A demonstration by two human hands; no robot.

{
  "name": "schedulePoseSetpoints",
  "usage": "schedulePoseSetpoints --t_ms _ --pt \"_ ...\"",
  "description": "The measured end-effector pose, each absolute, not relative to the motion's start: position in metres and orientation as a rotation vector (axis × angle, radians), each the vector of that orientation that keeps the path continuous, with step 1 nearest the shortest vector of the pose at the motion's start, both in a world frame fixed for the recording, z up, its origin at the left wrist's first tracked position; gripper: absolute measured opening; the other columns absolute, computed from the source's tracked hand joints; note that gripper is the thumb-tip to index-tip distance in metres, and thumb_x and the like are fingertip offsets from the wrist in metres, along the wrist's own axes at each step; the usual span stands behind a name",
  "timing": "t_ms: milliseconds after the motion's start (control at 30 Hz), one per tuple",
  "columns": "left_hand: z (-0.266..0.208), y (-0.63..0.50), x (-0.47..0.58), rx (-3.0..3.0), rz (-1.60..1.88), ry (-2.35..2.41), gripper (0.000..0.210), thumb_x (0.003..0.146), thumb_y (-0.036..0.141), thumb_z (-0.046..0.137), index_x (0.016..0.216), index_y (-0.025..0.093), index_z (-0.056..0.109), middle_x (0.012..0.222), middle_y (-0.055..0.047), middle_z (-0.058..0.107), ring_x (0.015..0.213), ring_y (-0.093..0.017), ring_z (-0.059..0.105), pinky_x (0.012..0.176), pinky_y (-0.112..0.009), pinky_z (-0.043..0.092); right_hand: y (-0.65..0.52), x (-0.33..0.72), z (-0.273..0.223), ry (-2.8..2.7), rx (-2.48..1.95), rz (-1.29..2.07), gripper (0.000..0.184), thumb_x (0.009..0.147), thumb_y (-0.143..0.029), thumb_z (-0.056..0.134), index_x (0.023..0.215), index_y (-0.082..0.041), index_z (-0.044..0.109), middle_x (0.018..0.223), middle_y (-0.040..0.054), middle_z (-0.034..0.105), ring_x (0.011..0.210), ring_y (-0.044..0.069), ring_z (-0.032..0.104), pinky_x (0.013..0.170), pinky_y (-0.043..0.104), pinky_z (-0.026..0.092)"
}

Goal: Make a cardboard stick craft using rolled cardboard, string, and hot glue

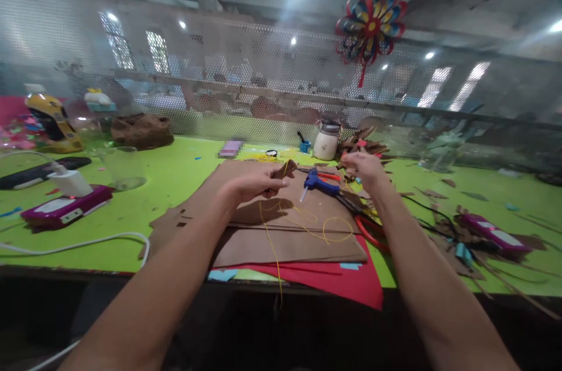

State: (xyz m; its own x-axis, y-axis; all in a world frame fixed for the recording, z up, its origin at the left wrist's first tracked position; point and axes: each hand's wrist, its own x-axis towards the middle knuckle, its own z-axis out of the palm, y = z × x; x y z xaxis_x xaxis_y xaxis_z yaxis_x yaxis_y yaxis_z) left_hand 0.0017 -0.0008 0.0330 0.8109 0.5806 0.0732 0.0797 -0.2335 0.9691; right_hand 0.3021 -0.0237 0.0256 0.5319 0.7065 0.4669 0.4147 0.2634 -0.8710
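Observation:
My left hand is closed on a small folded brown paper piece with yellow thread at its tip. The loose yellow thread curls over stacked brown sheets and hangs past the table's front edge. To the right, my right hand is raised with its fingers pinched together. A small dark bit shows at those fingertips, too blurred to name. Between the hands lies a blue glue gun. A tool with red handles lies partly hidden beside my right forearm.
Red sheets stick out under the brown ones. A white jar and brown scraps stand behind. At left are a clear cup, a purple power box and a white cable; another purple box lies right.

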Motion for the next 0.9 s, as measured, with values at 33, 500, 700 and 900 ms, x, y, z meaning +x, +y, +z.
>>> schedulePoseSetpoints --t_ms 33,500,700,900 --pt "0.033 -0.001 0.001 1.761 0.503 0.509 0.034 0.074 0.024 0.059 0.108 0.018 0.058 0.064 0.001 0.043 0.051 -0.008 0.036 0.047 -0.023 0.022 -0.025 0.300 0.027 -1.063 -1.437 0.114 0.010 0.065 -0.027 0.057 0.062 -0.018 0.057 0.070 0.0058 0.062 0.086 0.024 0.057 0.083 0.044 0.043" --pt "0.032 -0.001 0.005 1.751 0.582 0.648 0.013 0.074 0.026 0.049 0.085 0.019 0.051 0.061 0.004 0.044 0.054 -0.009 0.039 0.049 -0.020 0.029 -0.049 0.161 -0.002 -1.501 -1.139 1.197 0.031 0.063 -0.037 0.070 0.084 -0.015 0.065 0.059 -0.0011 0.057 0.046 0.008 0.044 0.044 0.021 0.031" --pt "0.029 0.002 0.000 1.809 0.565 0.626 0.036 0.080 0.041 0.052 0.108 0.020 0.052 0.059 0.004 0.045 0.051 -0.009 0.039 0.049 -0.020 0.029 -0.054 0.204 0.024 -1.495 -0.942 1.164 0.024 0.071 -0.037 0.067 0.068 -0.013 0.064 0.049 -0.0038 0.048 0.044 0.006 0.038 0.045 0.021 0.031" --pt "0.025 -0.004 0.007 1.972 0.411 0.544 0.040 0.084 0.044 0.046 0.115 0.018 0.053 0.052 0.005 0.038 0.047 -0.010 0.034 0.046 -0.022 0.026 -0.062 0.221 0.046 -1.242 -0.558 1.134 0.016 0.075 -0.033 0.063 0.067 -0.020 0.059 0.105 0.0054 0.064 0.099 0.018 0.056 0.081 0.034 0.046"
